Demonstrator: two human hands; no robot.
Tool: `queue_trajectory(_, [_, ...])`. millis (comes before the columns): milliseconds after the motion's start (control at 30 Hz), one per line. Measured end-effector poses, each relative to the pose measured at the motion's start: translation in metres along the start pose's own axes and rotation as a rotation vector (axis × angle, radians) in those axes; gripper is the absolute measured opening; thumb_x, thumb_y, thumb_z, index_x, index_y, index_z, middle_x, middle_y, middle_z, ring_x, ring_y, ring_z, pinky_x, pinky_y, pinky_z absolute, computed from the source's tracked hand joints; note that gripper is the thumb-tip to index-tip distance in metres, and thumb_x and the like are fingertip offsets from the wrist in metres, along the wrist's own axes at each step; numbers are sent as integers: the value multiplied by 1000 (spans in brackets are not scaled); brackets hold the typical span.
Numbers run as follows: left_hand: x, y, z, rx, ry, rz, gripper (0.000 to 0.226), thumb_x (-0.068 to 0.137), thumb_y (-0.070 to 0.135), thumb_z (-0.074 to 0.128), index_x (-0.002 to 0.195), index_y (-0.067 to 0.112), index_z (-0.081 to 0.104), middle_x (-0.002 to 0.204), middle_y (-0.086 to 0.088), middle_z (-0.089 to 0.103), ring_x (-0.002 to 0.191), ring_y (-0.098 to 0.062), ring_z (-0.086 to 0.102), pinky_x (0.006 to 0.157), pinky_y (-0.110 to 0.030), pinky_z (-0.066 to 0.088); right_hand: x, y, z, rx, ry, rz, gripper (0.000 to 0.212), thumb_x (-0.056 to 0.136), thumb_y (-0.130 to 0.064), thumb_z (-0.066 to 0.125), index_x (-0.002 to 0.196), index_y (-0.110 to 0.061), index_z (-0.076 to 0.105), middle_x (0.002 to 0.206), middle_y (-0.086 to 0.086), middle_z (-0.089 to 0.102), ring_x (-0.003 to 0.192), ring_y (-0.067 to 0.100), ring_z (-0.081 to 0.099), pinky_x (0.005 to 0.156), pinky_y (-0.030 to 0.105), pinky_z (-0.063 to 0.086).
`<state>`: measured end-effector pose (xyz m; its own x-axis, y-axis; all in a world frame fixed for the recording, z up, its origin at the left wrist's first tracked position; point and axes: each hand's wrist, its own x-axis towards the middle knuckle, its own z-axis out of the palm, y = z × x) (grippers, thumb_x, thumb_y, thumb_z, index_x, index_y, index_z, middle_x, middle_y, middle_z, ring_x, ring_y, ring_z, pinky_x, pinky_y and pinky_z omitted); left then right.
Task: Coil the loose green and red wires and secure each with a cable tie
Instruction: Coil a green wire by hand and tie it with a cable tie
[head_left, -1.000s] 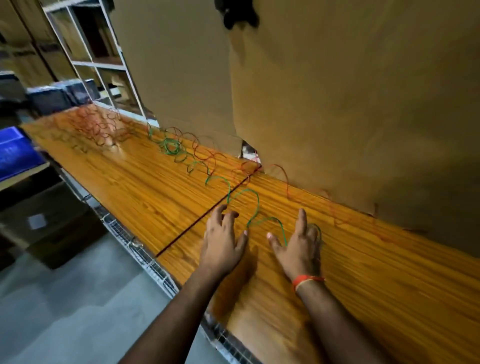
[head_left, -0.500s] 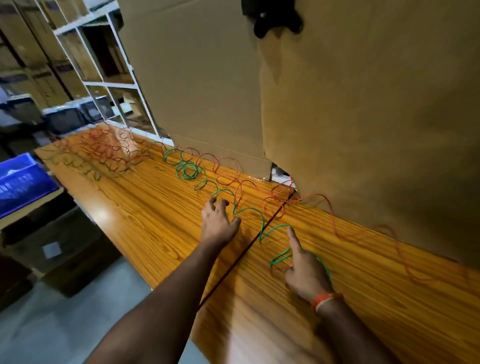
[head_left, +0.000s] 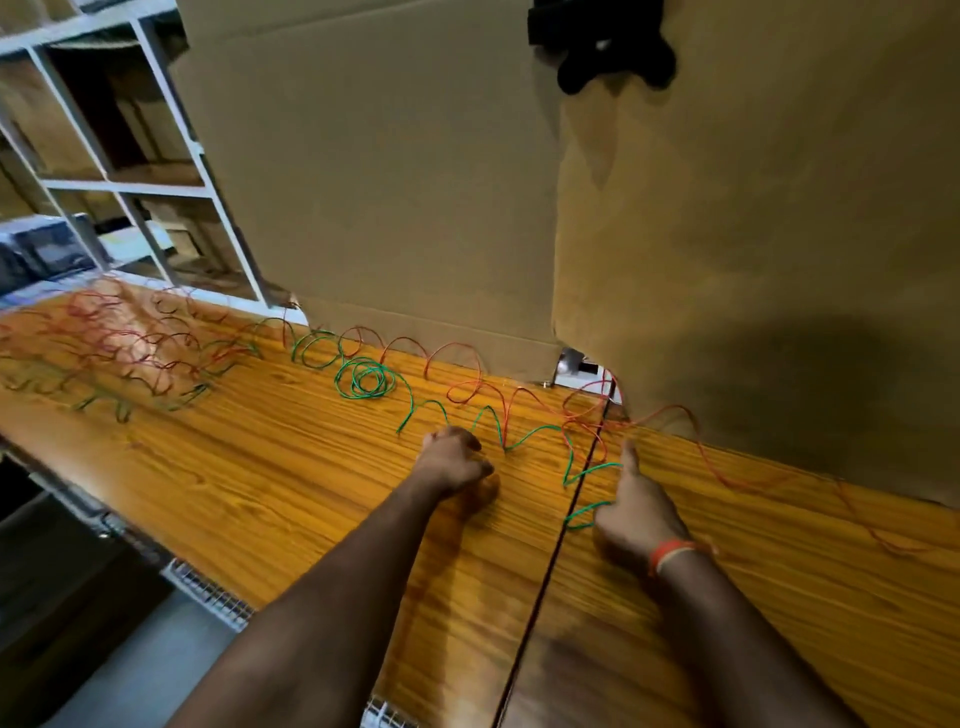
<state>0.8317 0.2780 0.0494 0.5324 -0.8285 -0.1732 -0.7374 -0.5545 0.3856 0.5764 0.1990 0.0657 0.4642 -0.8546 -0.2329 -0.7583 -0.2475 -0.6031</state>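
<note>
The green wire (head_left: 535, 432) runs in loose waves across the wooden counter (head_left: 291, 467), from a small tangled coil near the back edge down to the near right, where it ends under the right hand (head_left: 636, 512). The red wire (head_left: 457, 364) loops along just behind it, close to the cardboard sheets (head_left: 395, 197) standing at the counter's back, and trails off to the right along the cardboard's foot. Far left, more red and green loops lie in a blurred heap whose strands cannot be told apart.

The left hand (head_left: 451, 460) rests knuckles-up on the counter beside a bend of the green wire, fingers curled; whether it pinches the wire cannot be told. The right hand has its forefinger stretched forward and the other fingers folded, with the green wire at its palm; its grip is hidden.

A dark seam splits the counter between the two hands. A white shelf rack (head_left: 156, 171) stands at left behind the counter, and a black object at the top edge is cut off.
</note>
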Motion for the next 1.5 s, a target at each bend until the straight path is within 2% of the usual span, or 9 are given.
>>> queue_trajectory(133, [-1, -9, 0, -199, -103, 30, 34, 92, 34, 74, 119, 14, 72, 117, -9, 73, 112, -26, 66, 93, -31, 51, 1, -7, 13, -34, -106, -109, 36, 80, -13, 53, 112, -19, 68, 103, 8, 73, 98, 28, 67, 78, 30, 51])
queue_trajectory(233, [-12, -14, 1, -288, -155, 94, 20, 94, 28, 71, 107, 12, 75, 101, -9, 76, 98, -26, 70, 82, -32, 54, -5, -11, 29, 7, -169, -272, 14, 86, -6, 55, 80, -12, 66, 67, -7, 62, 68, 9, 59, 66, 28, 43])
queue_trajectory(333, [-31, -10, -2, -476, -253, 162, 20, 90, 29, 70, 100, 12, 74, 84, -6, 71, 80, -22, 65, 73, -31, 50, -9, -15, 41, 15, -201, -327, 28, 91, -8, 61, 65, -17, 56, 48, -10, 52, 45, 0, 46, 51, 25, 34])
queue_trajectory(433, [-52, -3, -11, -589, -351, 257, 35, 76, 30, 63, 101, 9, 73, 92, -5, 70, 80, -10, 61, 73, -24, 46, -12, -25, 47, -1, -251, -368, 27, 85, 0, 57, 66, -20, 60, 47, -9, 54, 45, -1, 48, 51, 25, 36])
queue_trajectory(600, [-77, -6, -29, -716, -593, 269, 8, 84, 18, 62, 90, 16, 68, 98, -11, 71, 90, -14, 68, 74, -22, 50, -18, -40, 49, -66, -292, -416, 30, 76, 3, 51, 64, -22, 61, 48, -18, 57, 51, -2, 53, 55, 23, 39])
queue_trajectory(767, [-56, -38, -39, -554, -208, 77, 23, 85, 27, 63, 71, 13, 72, 74, -10, 76, 64, -22, 70, 64, -35, 57, -23, -45, 50, -98, -358, -436, 25, 73, -1, 50, 66, -20, 64, 51, -6, 56, 48, 2, 48, 52, 25, 37])
queue_trajectory(1100, [-29, -90, -93, -123, 583, -382, 45, 95, 42, 48, 102, 3, 70, 105, -22, 72, 101, -41, 67, 87, -40, 55, -23, -36, 52, -194, -349, -451, 13, 76, -6, 58, 67, -15, 62, 60, -4, 55, 62, 8, 51, 60, 33, 42])
queue_trajectory(1300, [17, -102, -86, 55, 245, -56, 61, 96, 56, 58, 147, 27, 45, 158, -15, 30, 142, -39, 30, 113, -50, 35, -22, -47, 61, -297, -329, -465, 10, 84, -13, 59, 74, -11, 59, 69, 1, 56, 68, 12, 50, 63, 35, 39])
queue_trajectory(1500, [65, -118, -71, 222, -126, -53, 74, 95, 66, 53, 160, 39, 27, 171, -10, -8, 154, -47, 6, 122, -60, 19, -11, -49, 65, -344, -332, -426, 12, 78, -25, 53, 71, -16, 52, 72, 3, 61, 73, 17, 58, 67, 38, 47])
